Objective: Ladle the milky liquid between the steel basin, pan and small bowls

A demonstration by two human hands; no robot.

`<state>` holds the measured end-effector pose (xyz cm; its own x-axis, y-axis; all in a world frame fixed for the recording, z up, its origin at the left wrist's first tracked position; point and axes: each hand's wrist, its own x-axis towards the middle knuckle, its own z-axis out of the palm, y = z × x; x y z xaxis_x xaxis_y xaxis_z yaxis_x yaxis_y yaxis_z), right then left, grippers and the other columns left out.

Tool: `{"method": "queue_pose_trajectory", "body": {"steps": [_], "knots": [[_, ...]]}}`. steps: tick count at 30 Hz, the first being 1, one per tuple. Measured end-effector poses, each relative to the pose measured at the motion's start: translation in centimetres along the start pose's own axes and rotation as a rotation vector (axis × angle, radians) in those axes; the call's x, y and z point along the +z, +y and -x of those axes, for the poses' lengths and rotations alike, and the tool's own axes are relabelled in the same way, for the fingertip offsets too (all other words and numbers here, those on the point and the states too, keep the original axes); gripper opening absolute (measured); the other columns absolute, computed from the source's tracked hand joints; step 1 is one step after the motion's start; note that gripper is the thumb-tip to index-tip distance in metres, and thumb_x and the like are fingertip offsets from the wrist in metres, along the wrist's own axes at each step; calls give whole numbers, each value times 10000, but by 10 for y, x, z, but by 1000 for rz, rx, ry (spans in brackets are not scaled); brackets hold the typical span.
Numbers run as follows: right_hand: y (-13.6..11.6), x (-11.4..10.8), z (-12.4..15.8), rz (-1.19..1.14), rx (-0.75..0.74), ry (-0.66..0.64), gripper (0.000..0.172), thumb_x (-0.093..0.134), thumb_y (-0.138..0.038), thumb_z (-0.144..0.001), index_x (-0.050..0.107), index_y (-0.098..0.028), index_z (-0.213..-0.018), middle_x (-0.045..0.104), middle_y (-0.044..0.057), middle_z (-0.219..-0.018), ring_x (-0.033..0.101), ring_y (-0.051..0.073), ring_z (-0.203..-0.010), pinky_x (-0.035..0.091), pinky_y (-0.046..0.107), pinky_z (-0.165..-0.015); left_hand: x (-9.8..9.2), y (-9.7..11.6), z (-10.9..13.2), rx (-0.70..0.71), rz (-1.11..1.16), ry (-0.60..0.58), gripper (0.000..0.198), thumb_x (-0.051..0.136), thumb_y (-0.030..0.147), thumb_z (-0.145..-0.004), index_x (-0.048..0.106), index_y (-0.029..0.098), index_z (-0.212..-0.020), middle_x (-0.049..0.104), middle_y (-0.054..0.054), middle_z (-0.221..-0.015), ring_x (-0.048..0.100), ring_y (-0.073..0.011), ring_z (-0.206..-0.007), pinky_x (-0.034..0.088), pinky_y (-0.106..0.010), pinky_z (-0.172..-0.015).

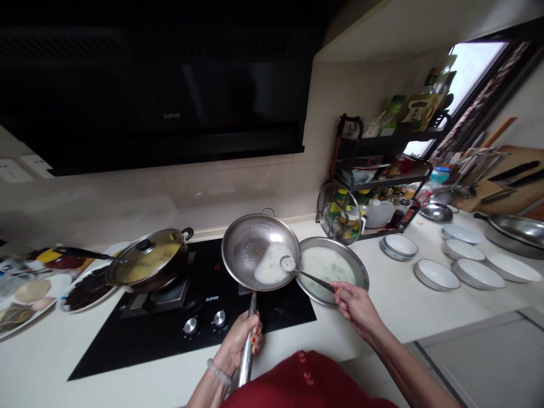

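Note:
My left hand (246, 335) is wrapped round the handle of a steel wok (240, 247), which is tilted to the right over the stove. White liquid with green bits (272, 265) lies in the wok's right side. My right hand (352, 303) grips the handle of a ladle (314, 279), whose bowl is in the wok by the liquid. Just right of the wok, a wide steel basin (362, 276) on the counter holds more of the white liquid (327, 265), and the ladle's handle passes over it.
A lidded pan (147, 260) of yellowish food sits on the left burner, beside plates of food (59, 283). White bowls (437, 275) stand on the right counter. Behind the basin are a glass lid (339, 212) and a spice rack (382, 184). A range hood (170, 136) hangs above.

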<state>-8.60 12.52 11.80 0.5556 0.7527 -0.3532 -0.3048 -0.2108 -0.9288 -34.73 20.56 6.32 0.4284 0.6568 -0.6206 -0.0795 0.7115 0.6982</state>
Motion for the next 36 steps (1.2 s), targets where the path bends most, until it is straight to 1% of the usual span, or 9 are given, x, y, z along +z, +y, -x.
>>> {"method": "queue_pose_trajectory", "body": {"steps": [6, 10, 14, 19, 22, 26, 30, 32, 36], "knots": [[-4, -29, 9, -22, 26, 50, 516, 674, -311, -528, 590, -95, -989, 494, -53, -490, 274, 32, -383, 158, 166, -362, 1, 1, 1, -4, -15, 15, 298, 655, 289, -617, 392, 216, -737, 381, 100, -494, 282, -33, -347, 261, -151, -300], [2, -55, 7, 133, -64, 137, 520, 630, -375, -603, 596, -96, -1040, 516, -37, -524, 341, 64, -388, 228, 190, -370, 0, 1, 2, -11, -23, 6, 283, 648, 297, -626, 395, 212, -724, 381, 99, -492, 278, -30, -343, 262, -153, -302], [21, -81, 0, 576, -462, 201, 392, 498, -400, -757, 644, -130, -1000, 570, 4, -549, 507, 142, -449, 405, 259, -453, -1, 0, 2, -11, -23, -1, 291, 654, 310, -624, 395, 213, -716, 384, 97, -501, 289, -33, -341, 268, -160, -305], [38, -102, -2, 1046, -1123, 285, 357, 410, -190, -859, 579, -167, -1173, 663, 69, -785, 639, 179, -695, 490, 268, -651, -1, 0, 0, -7, -37, 8, 290, 658, 299, -622, 396, 213, -712, 384, 97, -502, 291, -34, -345, 259, -159, -310], [36, -108, 0, 1195, -1295, 372, 445, 408, -88, -850, 509, -181, -1273, 654, 61, -820, 638, 166, -729, 482, 242, -667, -1, 0, 0, -2, -31, 6, 290, 660, 299, -624, 402, 212, -724, 382, 98, -501, 292, -35, -350, 260, -156, -312], [35, -106, -1, 1094, -1174, 392, 360, 423, -150, -859, 576, -166, -1185, 664, 60, -784, 642, 165, -699, 489, 241, -661, -1, 0, 1, -2, -22, -7, 297, 665, 314, -641, 395, 213, -712, 371, 102, -495, 283, -32, -340, 256, -157, -311], [38, -89, -4, 712, -710, 325, 365, 422, -352, -864, 620, -120, -1065, 621, 30, -614, 570, 155, -495, 473, 253, -503, 0, 2, 1, -13, -29, 7, 297, 670, 311, -649, 396, 211, -706, 379, 100, -495, 290, -31, -332, 244, -155, -309], [36, -74, -2, 575, -559, 261, 417, 430, -411, -848, 617, -109, -1067, 614, 28, -597, 562, 165, -499, 473, 269, -497, 1, 2, 2, -10, -23, 12, 302, 679, 315, -644, 406, 209, -720, 384, 101, -498, 295, -32, -333, 245, -154, -310], [28, -38, 1, 529, -533, 120, 419, 472, -408, -819, 635, -122, -1077, 631, 43, -625, 601, 200, -595, 505, 320, -624, 1, 2, 2, -7, -17, 0, 316, 685, 326, -632, 408, 208, -728, 375, 105, -489, 291, -31, -328, 249, -158, -312]]}}
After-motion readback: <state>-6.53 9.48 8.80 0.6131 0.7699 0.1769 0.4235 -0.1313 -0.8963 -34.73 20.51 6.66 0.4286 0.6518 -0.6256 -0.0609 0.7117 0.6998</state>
